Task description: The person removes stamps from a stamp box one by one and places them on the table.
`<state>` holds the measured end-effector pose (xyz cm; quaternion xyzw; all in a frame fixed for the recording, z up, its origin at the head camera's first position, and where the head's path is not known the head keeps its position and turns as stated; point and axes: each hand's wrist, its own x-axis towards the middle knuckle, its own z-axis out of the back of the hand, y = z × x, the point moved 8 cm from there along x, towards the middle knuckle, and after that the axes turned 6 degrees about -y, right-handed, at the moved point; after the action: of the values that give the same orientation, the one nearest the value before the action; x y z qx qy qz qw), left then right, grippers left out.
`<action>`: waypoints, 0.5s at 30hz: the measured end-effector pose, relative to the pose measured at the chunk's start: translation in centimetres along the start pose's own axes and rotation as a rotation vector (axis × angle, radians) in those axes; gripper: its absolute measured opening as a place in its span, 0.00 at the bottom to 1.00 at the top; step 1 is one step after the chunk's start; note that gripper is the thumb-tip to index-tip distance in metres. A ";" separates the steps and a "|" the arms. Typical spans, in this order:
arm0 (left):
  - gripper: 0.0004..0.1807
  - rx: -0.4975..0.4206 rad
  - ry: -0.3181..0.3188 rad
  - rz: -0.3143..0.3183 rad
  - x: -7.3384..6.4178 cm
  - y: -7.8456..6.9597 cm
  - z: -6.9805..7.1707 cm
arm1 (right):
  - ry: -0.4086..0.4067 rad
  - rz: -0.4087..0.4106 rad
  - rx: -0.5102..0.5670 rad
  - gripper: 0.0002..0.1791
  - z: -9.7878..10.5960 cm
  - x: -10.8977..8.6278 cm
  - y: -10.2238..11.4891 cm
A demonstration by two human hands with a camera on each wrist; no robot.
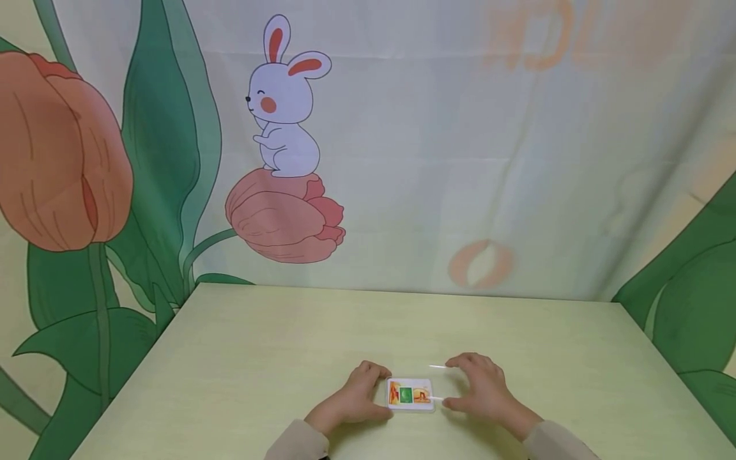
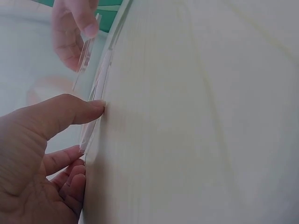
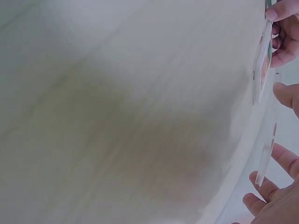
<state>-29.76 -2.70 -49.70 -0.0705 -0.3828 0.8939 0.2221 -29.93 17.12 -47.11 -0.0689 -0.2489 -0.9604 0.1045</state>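
Note:
A flat transparent case [image 1: 425, 409] lies on the table, with a white card [image 1: 411, 400] inside that bears orange prints and a green square. My left hand [image 1: 361, 395] grips its left end, thumb on the near edge and a finger on the far edge. Just right of the case, my right hand [image 1: 482, 391] holds a thin transparent plate [image 3: 266, 156] by opposite edges between thumb and fingers. In the left wrist view this plate [image 2: 86, 53] is tilted and raised off the table. Whether its left end touches the case is hard to tell.
A pale wood-grain table [image 1: 259, 345] spreads around both hands. Behind it hangs a cloth backdrop [image 1: 402, 160] with a printed rabbit, tulips and leaves, coming down to the table's far edge.

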 end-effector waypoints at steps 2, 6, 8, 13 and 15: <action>0.35 0.001 0.000 -0.002 0.0 0.0 0.0 | -0.004 -0.001 -0.009 0.32 0.2 -0.1 -0.3; 0.35 0.008 0.003 -0.004 0.1 0.0 -0.1 | -0.012 -0.001 -0.011 0.32 0.6 -0.3 -0.7; 0.35 0.008 0.005 -0.002 0.2 0.1 -0.1 | -0.017 -0.002 -0.009 0.32 0.6 -0.4 -0.9; 0.34 -0.002 0.004 0.007 0.1 0.2 -0.1 | -0.030 0.001 -0.002 0.32 0.6 -0.7 -1.4; 0.34 -0.011 0.005 0.008 0.1 0.1 -0.2 | -0.036 -0.001 -0.006 0.32 0.6 -0.8 -1.7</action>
<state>-29.81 -2.62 -49.91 -0.0755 -0.3869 0.8925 0.2193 -29.46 19.05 -47.52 -0.0861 -0.2478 -0.9599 0.0993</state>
